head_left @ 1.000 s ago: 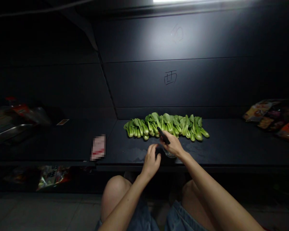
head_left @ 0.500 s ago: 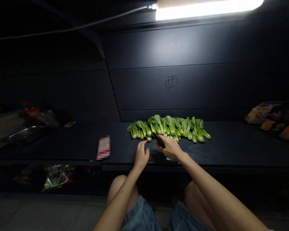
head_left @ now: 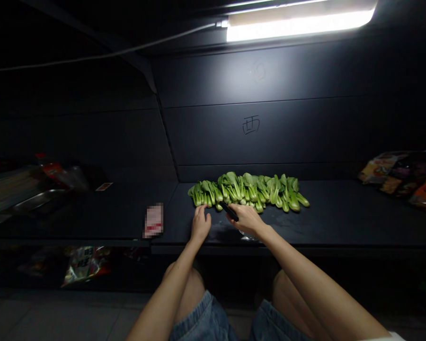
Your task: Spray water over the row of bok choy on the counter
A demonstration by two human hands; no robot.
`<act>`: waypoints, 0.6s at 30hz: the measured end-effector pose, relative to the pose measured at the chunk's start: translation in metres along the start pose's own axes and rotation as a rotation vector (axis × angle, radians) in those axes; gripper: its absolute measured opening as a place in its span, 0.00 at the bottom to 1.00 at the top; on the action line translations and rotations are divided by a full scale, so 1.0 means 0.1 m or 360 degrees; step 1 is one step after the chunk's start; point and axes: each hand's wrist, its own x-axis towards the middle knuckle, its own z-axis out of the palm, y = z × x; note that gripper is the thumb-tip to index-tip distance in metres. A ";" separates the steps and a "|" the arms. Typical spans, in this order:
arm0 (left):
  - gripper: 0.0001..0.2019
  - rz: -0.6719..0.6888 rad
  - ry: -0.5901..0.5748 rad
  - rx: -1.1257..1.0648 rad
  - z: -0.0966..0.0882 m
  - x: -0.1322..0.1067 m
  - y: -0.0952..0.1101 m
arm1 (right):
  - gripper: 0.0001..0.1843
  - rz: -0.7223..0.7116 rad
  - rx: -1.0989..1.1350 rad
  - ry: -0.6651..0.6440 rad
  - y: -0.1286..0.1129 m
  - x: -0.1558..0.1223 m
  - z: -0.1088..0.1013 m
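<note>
Where the dark shelf (head_left: 341, 215) runs below a panelled back wall (head_left: 305, 137), lit by one tube lamp (head_left: 301, 26), the main holding is one row of leafy greens (head_left: 248, 189), laid side by side near the rear, leaves toward the wall, stalk ends toward the front; the laying-out looks complete. Right hand (head_left: 248, 219), before the middle of the row: fingers closed around a slim black item (head_left: 229, 211), tilted, perhaps a spray head. Left hand (head_left: 200, 225), at the row's left end: fingers slightly apart, nothing seen in the grasp; whether the fingertips touch the stalks cannot be told. Clear piece (head_left: 247, 236), below the right palm, mostly hidden; a join with the black item is unconfirmed. Damp-looking marks (head_left: 279, 220), faint, before the greens: some wetting probably done, the amount outstanding not shown.
</note>
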 end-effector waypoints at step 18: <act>0.21 0.0027 0.0122 0.0221 0.13 0.10 -0.33 | 0.20 -0.0017 -0.0043 -0.0090 -0.17 0.15 0.05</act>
